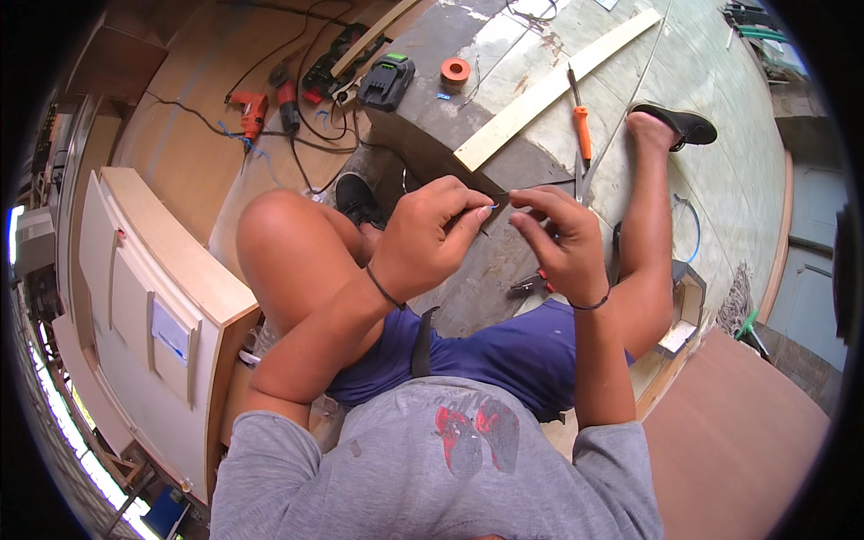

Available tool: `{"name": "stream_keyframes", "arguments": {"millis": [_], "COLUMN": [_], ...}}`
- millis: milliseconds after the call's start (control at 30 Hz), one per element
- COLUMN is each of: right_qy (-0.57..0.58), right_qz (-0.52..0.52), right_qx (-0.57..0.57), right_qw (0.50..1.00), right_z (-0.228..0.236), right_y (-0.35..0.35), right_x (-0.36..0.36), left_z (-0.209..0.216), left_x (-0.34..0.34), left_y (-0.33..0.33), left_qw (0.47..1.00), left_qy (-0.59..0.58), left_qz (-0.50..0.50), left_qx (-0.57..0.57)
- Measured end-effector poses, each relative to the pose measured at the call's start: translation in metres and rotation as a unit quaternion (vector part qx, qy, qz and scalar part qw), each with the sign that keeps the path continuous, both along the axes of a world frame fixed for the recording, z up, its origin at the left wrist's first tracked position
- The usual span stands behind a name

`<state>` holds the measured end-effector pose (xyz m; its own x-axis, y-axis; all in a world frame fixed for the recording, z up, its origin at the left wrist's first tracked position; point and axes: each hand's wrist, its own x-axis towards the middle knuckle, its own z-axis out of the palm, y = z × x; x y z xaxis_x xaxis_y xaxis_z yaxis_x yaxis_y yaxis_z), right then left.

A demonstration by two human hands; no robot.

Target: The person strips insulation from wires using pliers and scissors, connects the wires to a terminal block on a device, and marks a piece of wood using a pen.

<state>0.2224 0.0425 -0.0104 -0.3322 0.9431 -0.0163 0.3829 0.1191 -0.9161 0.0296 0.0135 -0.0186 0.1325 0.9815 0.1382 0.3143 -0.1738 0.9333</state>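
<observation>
My left hand (427, 234) is closed in a pinch on a thin wire (492, 207), whose bluish-white end shows at the fingertips. Facing it across a small gap, my right hand (560, 238) has curled fingers, with the thumb apart from the index finger and nothing visible between them. Both hands are raised above my lap. Below the right hand lie pliers (529, 284) with red on the handles. Beyond it sit a metal bladed tool (583, 180) and an orange-handled tool (582, 130) with a thin metal shaft.
A pale wooden strip (558, 90) lies diagonally ahead. Left of it are an orange tape roll (455, 72) and a black battery pack (387, 81). Farther left, an orange drill (253, 117) and a red power tool (286, 103) lie among cables. A wooden cabinet (180, 243) stands at my left.
</observation>
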Motion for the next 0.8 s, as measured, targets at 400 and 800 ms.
{"name": "stream_keyframes", "arguments": {"millis": [400, 800], "right_qy": [-0.047, 0.013], "right_qz": [0.044, 0.016], "right_qx": [0.099, 0.054], "right_qw": [0.993, 0.998], "right_z": [-0.007, 0.002], "right_y": [-0.01, -0.007], "right_x": [0.0, 0.001], "left_z": [-0.003, -0.01], "left_x": [0.015, 0.01], "left_y": [-0.006, 0.0], "left_qw": [0.999, 0.998], "left_qy": [0.015, -0.008], "left_qz": [-0.046, -0.011], "left_qx": [-0.006, -0.053]}}
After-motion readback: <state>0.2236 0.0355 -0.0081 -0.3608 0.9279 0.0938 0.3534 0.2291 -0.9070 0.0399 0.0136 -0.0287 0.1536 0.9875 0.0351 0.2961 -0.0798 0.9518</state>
